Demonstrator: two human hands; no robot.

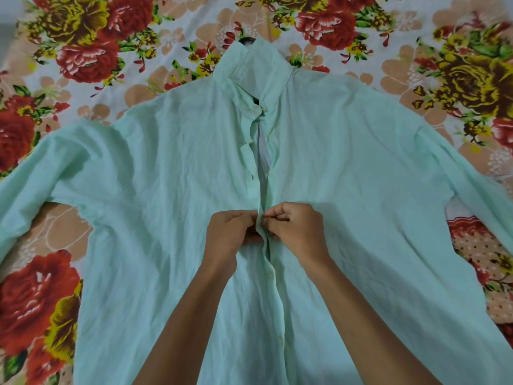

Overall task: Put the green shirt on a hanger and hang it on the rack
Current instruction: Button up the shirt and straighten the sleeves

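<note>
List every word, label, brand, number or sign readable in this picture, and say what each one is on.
None. The green shirt shows no readable print or tag, the floral bedsheet carries only flowers, and the dark hanger part above the collar is unmarked. Both hands pinch the placket.

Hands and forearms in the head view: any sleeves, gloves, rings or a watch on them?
Nothing worn shows. The left hand and right hand are bare, with no gloves, and no rings visible on the fingers. Both forearms are uncovered down to the frame's bottom edge; no watch or bracelet.
</note>
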